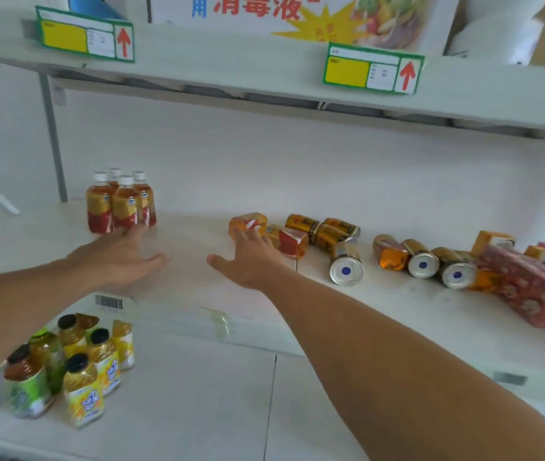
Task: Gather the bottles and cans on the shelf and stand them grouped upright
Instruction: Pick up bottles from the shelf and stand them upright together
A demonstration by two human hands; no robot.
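four tea bottles (119,202) upright and grouped at the left of the middle shelf (191,294). left hand (121,257) spread flat, empty, fingertips just at the group's base. right hand (248,257) also spread and empty, fingers reaching over the nearest fallen bottle (248,222), touching or almost; cannot tell which. second fallen bottle (287,241) just beside it to the right, long axis running roughly left to right along the shelf, cap end hidden. beyond those, gold cans (324,229) on their sides, one can (346,264) with its base toward the camera, long axis front to back, then more tipped cans (437,264) and an orange bottle (392,252) further right, against red packets (537,294). likely step: taking the nearest fallen bottle, well within the right hand's reach and far from the left. next move probably a grasp across the bottle's body, a turn upright, then a carry leftward to the standing four. risk: rolling on the smooth shelf if nudged.
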